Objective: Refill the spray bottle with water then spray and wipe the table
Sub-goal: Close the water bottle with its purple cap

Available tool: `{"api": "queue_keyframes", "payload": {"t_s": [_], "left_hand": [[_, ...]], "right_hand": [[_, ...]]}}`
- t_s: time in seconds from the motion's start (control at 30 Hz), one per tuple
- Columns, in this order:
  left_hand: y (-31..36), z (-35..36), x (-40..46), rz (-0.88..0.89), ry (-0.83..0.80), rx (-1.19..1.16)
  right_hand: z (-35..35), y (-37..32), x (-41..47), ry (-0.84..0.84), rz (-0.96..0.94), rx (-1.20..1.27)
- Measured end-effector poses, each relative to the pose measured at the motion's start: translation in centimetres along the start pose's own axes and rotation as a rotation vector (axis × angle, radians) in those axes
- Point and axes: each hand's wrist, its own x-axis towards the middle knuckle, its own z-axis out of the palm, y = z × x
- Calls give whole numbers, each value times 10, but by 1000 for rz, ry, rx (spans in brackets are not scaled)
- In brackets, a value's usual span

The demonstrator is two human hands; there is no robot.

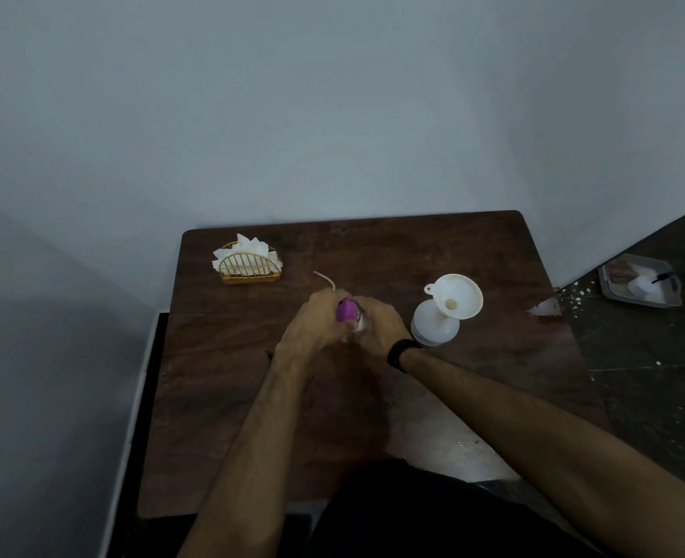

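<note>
Spray bottle [359, 322] is held over the table [493, 251] middle, clamped in the right hand [377, 326]. Purple spray head [345, 310] is gripped by the left hand [312, 320], dip tube [324, 279] pointing toward the far edge. Both grips are closed, touching. White funnel [455, 296] sits in a white container [433, 326] just right of the bottle, nearer the right hand; the pour likely comes from there.
</note>
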Motion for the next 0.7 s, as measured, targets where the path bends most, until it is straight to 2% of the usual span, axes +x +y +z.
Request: {"api": "queue_keyframes", "payload": {"t_s": [0.07, 0.13, 0.2, 0.27, 0.3, 0.37, 0.5, 0.57, 0.6, 0.7], "left_hand": [[2, -3, 1, 73, -37, 84], [3, -5, 0, 101, -38, 18], [2, -2, -2, -31, 37, -101], [2, 0, -1, -207, 153, -11], [4, -1, 0, -240, 188, 55], [3, -4, 4, -174, 174, 89], [4, -10, 6, 119, -10, 100], [8, -8, 3, 185, -2, 34], [7, -4, 3, 141, 38, -3], [7, 3, 1, -149, 204, 18]], "right_hand": [[2, 2, 1, 13, 12, 19], [1, 0, 1, 47, 56, 38], [-1, 1, 1, 44, 46, 91], [-2, 3, 2, 38, 54, 115], [-4, 4, 2, 36, 55, 110], [-5, 3, 4, 27, 57, 91], [-5, 8, 2, -9, 50, 67], [-5, 9, 0, 21, 30, 81], [-5, 9, -1, 31, 24, 105], [-6, 6, 0, 39, 27, 148]]}}
